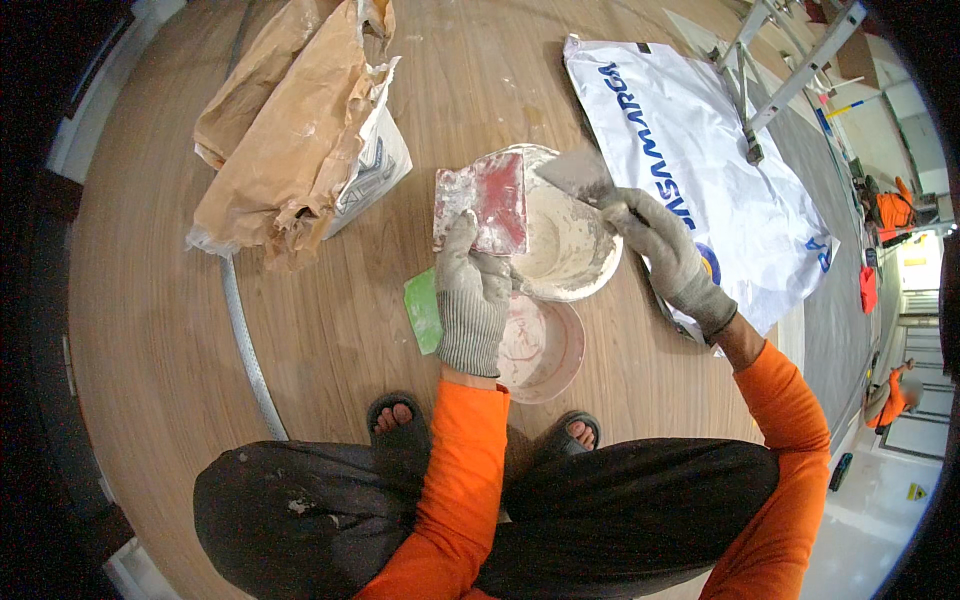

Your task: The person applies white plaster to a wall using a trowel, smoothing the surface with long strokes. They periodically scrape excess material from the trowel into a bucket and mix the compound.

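Observation:
My left hand (470,285), in a grey knit glove, is closed on a red scraper (500,203), a flat square plate smeared with white paste. The plate covers the left part of a bucket (612,258) crusted with pale paste. My right hand (665,250), gloved too, grips a trowel (575,176). Its grey blade, slightly blurred, points left over the bucket's far rim, close to the red plate. Below the bucket, nearer my feet, stands a smaller pinkish tub (560,365) with white residue inside. A green plate (423,312) lies partly under my left wrist.
Torn brown paper sacks (285,130) stand at the far left. A white printed sheet (690,150) lies to the right, with a metal ladder's (800,80) foot near it. A perforated metal strip (245,350) curves along the left floor. Two people in orange (893,210) are at the far right.

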### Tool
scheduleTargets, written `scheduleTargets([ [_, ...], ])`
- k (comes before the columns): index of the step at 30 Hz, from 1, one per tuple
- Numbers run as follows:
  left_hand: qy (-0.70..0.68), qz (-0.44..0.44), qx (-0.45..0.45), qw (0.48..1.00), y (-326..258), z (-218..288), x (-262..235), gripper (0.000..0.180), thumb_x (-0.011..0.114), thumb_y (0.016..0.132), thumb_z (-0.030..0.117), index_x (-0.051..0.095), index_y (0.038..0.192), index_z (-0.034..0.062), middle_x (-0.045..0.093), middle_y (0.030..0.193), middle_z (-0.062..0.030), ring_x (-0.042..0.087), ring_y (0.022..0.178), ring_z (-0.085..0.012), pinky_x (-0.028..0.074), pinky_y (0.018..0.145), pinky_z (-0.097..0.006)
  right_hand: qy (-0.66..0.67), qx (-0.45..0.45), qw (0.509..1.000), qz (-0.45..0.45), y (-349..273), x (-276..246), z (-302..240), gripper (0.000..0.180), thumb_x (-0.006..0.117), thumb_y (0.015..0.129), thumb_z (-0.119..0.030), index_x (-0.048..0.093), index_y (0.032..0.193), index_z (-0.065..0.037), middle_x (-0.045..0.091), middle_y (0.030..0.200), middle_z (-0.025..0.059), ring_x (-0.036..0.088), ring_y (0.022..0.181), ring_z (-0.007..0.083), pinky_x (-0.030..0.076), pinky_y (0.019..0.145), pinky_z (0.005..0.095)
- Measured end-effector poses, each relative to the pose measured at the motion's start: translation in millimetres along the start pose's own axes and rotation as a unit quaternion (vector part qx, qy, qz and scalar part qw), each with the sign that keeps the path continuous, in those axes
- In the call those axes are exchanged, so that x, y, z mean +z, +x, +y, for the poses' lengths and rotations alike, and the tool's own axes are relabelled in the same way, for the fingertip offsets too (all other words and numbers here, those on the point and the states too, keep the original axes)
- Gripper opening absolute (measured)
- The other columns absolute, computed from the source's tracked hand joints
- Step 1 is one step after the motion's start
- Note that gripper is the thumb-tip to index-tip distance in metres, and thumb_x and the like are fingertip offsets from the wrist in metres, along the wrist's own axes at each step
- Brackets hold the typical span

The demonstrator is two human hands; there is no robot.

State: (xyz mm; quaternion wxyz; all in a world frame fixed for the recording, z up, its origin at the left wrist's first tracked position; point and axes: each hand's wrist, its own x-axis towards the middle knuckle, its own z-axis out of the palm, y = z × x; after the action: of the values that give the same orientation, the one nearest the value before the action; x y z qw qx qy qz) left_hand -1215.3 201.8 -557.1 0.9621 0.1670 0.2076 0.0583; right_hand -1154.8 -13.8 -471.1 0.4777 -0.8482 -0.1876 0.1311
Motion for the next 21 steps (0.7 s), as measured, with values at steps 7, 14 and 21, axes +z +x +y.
scheduleTargets([
  [7,0.212,0.064,0.112,0.969,-9.6,-14.6,21.5,0.021,0.061,0.101,0.017,0.068,0.115,0.0032,0.07,0.099,-0.0014,0.067,0.088,-0.0113,0.053,0.076,-0.027,0.278,0.212,0.936,0.028,5.3,0.8,-4.4,0.039,0.045,0.108,-0.033,0.058,0.13,-0.003,0.061,0.081,0.0005,0.059,0.061,0.009,0.047,0.054,0.0215],
  [14,0.37,-0.104,0.332,0.862,-32.6,-58.0,43.3,0.041,0.059,0.098,0.0,0.06,0.139,0.0023,0.065,0.134,-0.0119,0.062,0.123,-0.0193,0.05,0.099,-0.03,0.386,0.272,0.881,0.01,15.5,8.5,-19.0,0.036,0.043,0.109,-0.034,0.06,0.116,-0.003,0.063,0.082,0.0038,0.062,0.063,0.0133,0.054,0.059,0.0254],
  [21,0.341,-0.213,0.247,0.882,-13.6,-75.7,21.9,0.05,0.061,0.093,-0.003,0.06,0.141,0.0108,0.063,0.137,-0.0129,0.063,0.124,-0.0259,0.05,0.102,-0.035,0.166,0.245,0.955,-0.028,4.7,2.6,-28.4,0.035,0.042,0.108,-0.033,0.06,0.104,-0.003,0.063,0.078,0.0043,0.061,0.059,0.0127,0.051,0.053,0.025],
])
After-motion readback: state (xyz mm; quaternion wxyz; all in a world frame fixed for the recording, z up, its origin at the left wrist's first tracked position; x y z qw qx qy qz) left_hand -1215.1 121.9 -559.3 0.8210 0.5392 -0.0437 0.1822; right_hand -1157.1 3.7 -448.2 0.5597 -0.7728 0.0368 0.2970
